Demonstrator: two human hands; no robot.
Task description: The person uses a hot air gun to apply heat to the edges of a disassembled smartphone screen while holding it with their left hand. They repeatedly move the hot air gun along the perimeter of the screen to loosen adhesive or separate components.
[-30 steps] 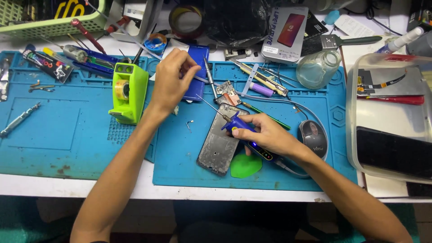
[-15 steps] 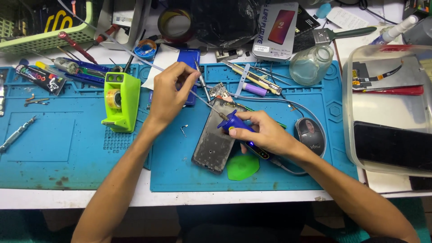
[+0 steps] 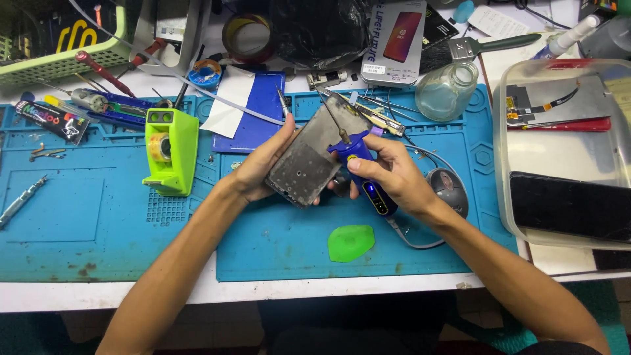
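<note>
While both hands meet at frame centre, the details read as follows.

Left hand (image 3: 263,167): clasped around the left edge of the phone frame (image 3: 314,156), thumb on top, fingers hidden beneath it.
Phone frame: flat grey rectangular plate, dull and speckled with residue, one small hole near its middle; raised off the mat and tilted, at centre frame.
Right hand (image 3: 393,172): wrapped around the blue powered tool (image 3: 365,176), index finger along its body.
Blue powered tool: smooth plastic barrel with a small lit indicator; thin metal tip (image 3: 334,119) lies over the upper part of the plate. Contact cannot be confirmed.
Cable (image 3: 411,238): grey, loops from the tool's rear end, partly hidden by the right wrist.
Mat (image 3: 98,230): blue rubber, moulded compartments, stained along its lower edge; it covers the white counter (image 3: 276,289).
Green pick (image 3: 350,242): flat, rounded, glossy plastic, below centre.
Tape dispenser (image 3: 170,151): lime-green block, left of centre.
Glass jar (image 3: 446,91): clear, rounded, upper right.
Clear tray (image 3: 565,151): translucent plastic, cut off at the right edge, holding a dark screen panel (image 3: 568,205).
Upper edge: tools and boxes crowded, hard to make out.
</note>
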